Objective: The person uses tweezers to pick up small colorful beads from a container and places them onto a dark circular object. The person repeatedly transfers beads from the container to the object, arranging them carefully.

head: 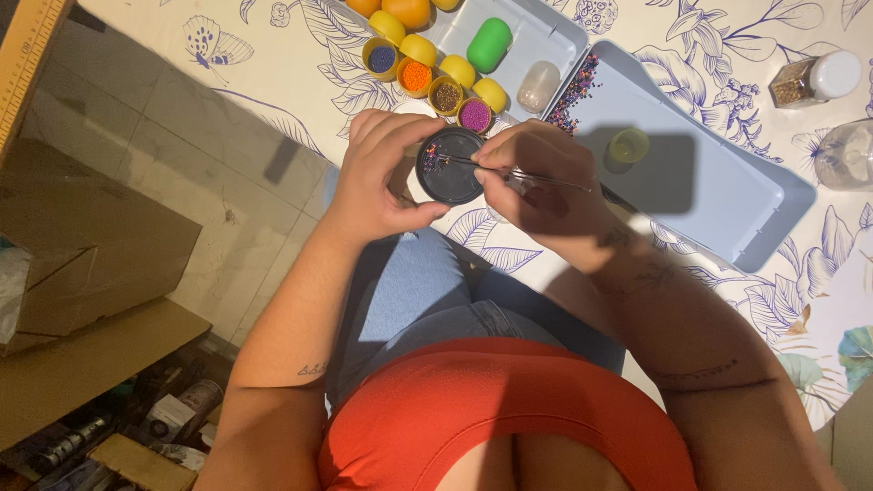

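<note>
Floral tablecloth [300,82], bead cups [446,95] beside tray [709,182].

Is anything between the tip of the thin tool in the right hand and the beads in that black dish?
Nothing visible. The right hand holds the thin tool with its tip at the beads in the black dish, which the left hand holds.

orange capsules [393,9] cut by top edge; clear bottle [846,155] cut at right; beads in black lid [450,165] too small to tell.
</note>
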